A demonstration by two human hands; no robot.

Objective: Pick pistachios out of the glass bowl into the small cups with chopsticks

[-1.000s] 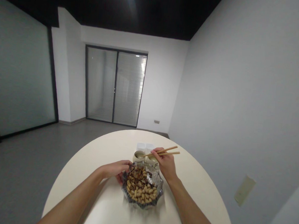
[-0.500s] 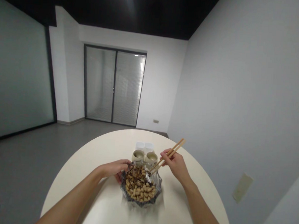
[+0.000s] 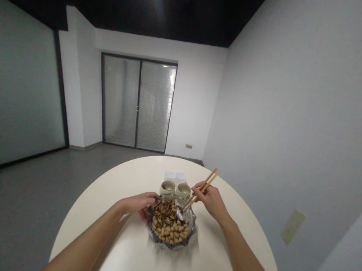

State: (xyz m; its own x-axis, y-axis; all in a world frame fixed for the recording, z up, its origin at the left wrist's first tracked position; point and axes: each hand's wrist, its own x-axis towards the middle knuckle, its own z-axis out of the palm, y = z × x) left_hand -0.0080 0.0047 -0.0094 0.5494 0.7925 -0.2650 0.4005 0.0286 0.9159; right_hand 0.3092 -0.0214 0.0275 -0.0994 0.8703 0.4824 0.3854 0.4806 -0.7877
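A scalloped glass bowl [image 3: 149,230] sits on the round table, filled with dark striped seeds [image 3: 166,208] at the back left and pale tan nuts in shells [image 3: 175,232] at the front. Something shiny and silvery [image 3: 180,214] lies at its right side. My left hand [image 3: 141,202] grips the bowl's left rim, thumb on top and fingers outside. In my right hand [image 3: 208,197] is a pair of wooden chopsticks [image 3: 208,180], slanting down into the bowl with tips beside the shiny piece. Whether the tips pinch anything is too small to tell.
Two beige ceramic cups [image 3: 167,187] stand just behind the bowl. Beyond them are two small white containers [image 3: 174,177]. The pale round table [image 3: 125,250] has a wall [image 3: 292,118] close on its right, and glass doors [image 3: 138,104] are at the back.
My right hand and the chopsticks have shifted slightly left, their upper ends moving left too. The left hand and bowl stay put.
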